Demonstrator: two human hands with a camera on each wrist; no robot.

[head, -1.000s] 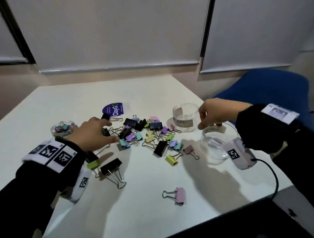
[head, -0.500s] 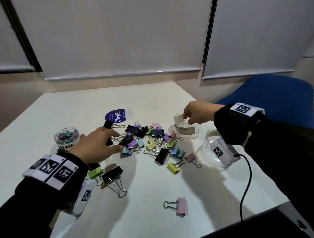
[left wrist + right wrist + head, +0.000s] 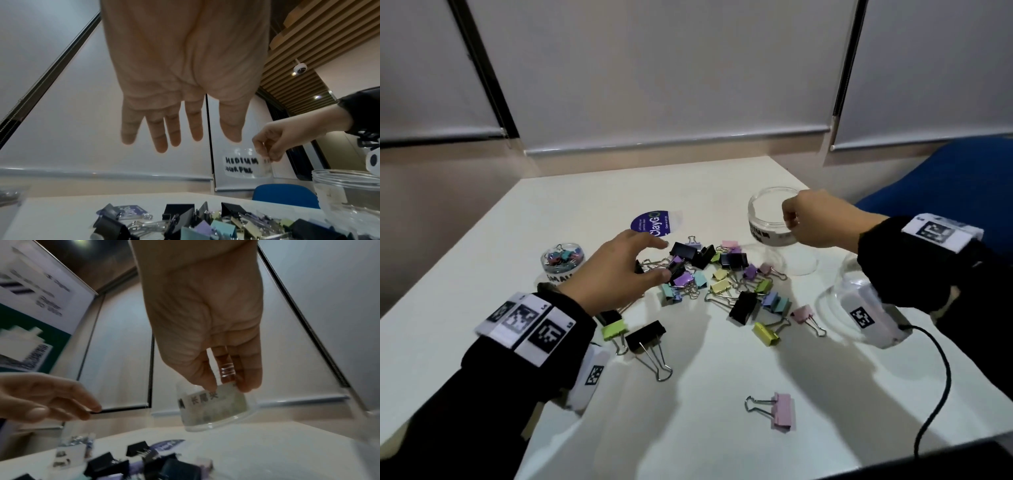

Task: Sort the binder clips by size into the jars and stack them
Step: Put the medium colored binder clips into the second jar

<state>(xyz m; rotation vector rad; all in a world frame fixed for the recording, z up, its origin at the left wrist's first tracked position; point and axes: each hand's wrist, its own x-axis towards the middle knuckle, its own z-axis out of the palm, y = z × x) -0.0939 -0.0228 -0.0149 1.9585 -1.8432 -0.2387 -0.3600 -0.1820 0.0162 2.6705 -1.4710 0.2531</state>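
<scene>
In the head view the small jar (image 3: pixel 562 257) holds clips while the pile of binder clips (image 3: pixel 709 277) lies unsorted on the surface (image 3: pixel 722 394) under the released left hand (image 3: pixel 619 270); the left wrist view shows that grip's fingers (image 3: pixel 160 129) straight and empty; the right wrist view shows the right hand (image 3: pixel 207 331) pinching the lifted, empty medium jar (image 3: pixel 213 408) by its rim.

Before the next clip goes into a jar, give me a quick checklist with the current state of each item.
1. Right hand has a firm hold on the medium jar: ok, fingers pinch its rim and it hangs tilted above the table.
2. Medium jar empty: ok.
3. Left hand free to pick: ok, fingers straight over the clip pile.
4. Small jar already filled: ok, small clips inside.
5. Large jar upright and open: ok.
6. Lids within reach: cannot tell.
</scene>
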